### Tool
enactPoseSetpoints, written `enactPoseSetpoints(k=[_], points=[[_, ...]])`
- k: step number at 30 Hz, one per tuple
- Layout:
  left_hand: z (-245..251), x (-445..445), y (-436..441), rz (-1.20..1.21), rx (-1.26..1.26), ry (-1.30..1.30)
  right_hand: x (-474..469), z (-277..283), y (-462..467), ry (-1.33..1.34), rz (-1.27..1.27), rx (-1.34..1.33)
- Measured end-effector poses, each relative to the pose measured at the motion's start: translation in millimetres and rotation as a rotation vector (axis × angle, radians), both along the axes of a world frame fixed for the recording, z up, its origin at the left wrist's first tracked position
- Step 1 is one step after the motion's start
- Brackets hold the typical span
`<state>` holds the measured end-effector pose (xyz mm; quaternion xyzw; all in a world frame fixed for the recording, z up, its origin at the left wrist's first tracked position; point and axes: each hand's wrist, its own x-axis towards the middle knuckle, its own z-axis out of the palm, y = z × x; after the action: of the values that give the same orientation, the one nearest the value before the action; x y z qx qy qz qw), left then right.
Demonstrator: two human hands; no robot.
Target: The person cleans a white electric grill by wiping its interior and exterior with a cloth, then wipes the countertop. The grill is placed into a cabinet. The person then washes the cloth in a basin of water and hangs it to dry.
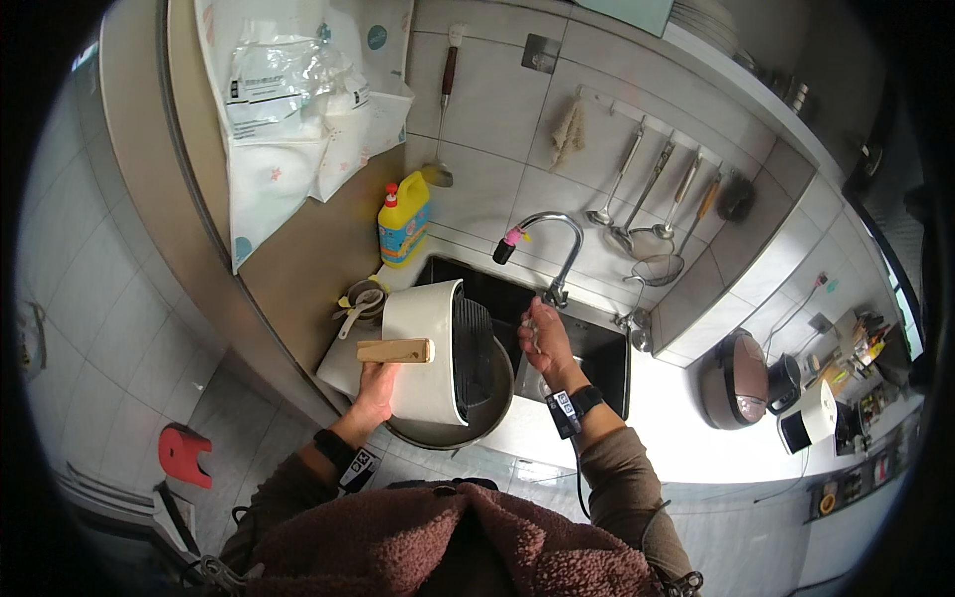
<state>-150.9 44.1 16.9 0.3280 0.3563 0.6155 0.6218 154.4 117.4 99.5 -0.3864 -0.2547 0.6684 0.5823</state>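
My left hand (377, 392) grips the gold-coloured handle (395, 351) of a white air fryer drawer (421, 313). The drawer is tipped on its side, its dark ribbed inside (471, 358) facing right. Beneath it is a large round metal basin (489, 407), partly hidden by the drawer. Over the black double sink (608, 358), my right hand (550, 339) has its fingers curled around a small pale thing (533, 333), too small to identify. The chrome faucet (574, 239) arches just beyond this hand, with a pink and black spout end.
A yellow detergent jug (404, 220) with a red pump stands behind the sink's left end. Small bowls with a spoon (363, 302) sit left of the drawer. Ladles and a strainer (658, 269) hang on the wall. A rice cooker (735, 379) stands on the right counter (656, 433).
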Motion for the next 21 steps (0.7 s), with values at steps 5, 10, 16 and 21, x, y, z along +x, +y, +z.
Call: enactPoseSetpoints(k=[5, 10, 16, 21], points=[[-20, 17, 13, 0.031, 0.07, 0.074, 16, -9, 3, -0.27, -0.032, -0.081], [-16, 36, 18, 0.048, -0.002, 0.057, 53, -21, 14, -0.459, -0.042, -0.117], [9, 72, 24, 0.026, -0.022, -0.023, 99, -51, 29, -0.478, -0.064, -0.106], [17, 99, 33, -0.056, -0.081, -0.087, 136, -82, 38, -0.539, -0.149, -0.088]])
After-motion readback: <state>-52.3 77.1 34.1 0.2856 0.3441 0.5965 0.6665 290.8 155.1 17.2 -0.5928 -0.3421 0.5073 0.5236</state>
